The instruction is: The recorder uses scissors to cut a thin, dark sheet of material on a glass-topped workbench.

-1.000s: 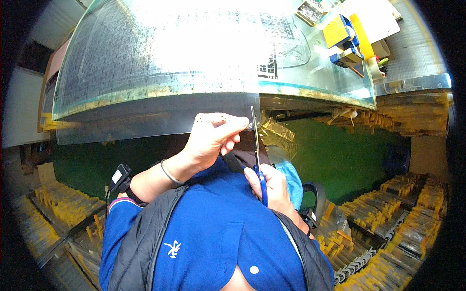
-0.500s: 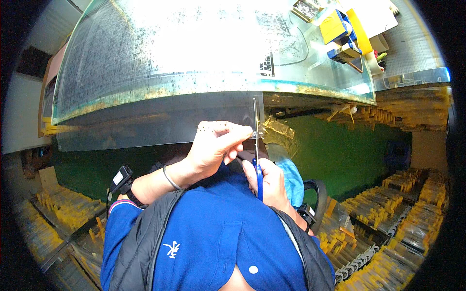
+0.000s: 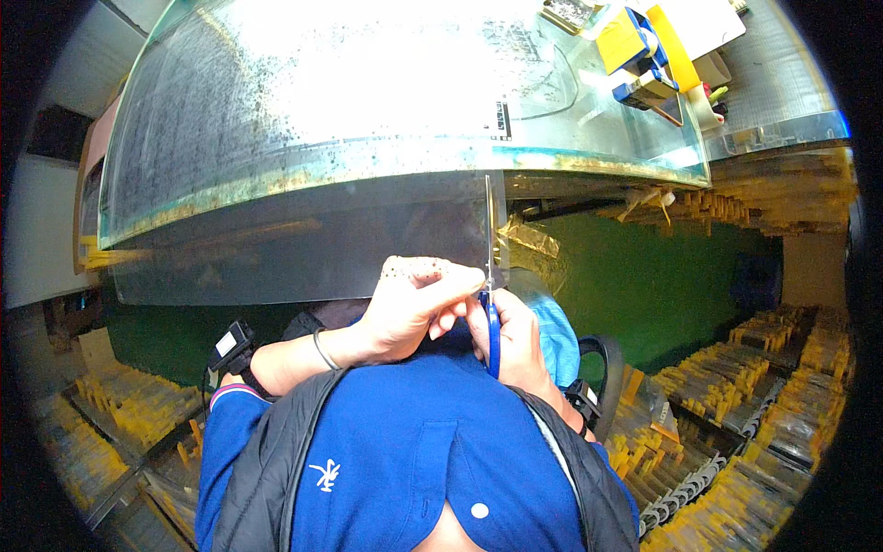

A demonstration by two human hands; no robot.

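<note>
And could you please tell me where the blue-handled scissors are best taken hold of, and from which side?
Probably by the blue handles, coming from the person's own side, where the right hand grips them: the slim metal blades point away, toward the glass tabletop, leaving the handles nearest the body.

And up at the right of the glass tabletop (image 3: 625, 140), yellow-and-blue boxes (image 3: 623, 41) sit near a small tray (image 3: 567, 14); below, green floor (image 3: 653, 276) stretches out, crinkled gold foil (image 3: 533, 247) gleams, and yellow-tabbed sheets (image 3: 782, 405) crowd both lower corners
</note>
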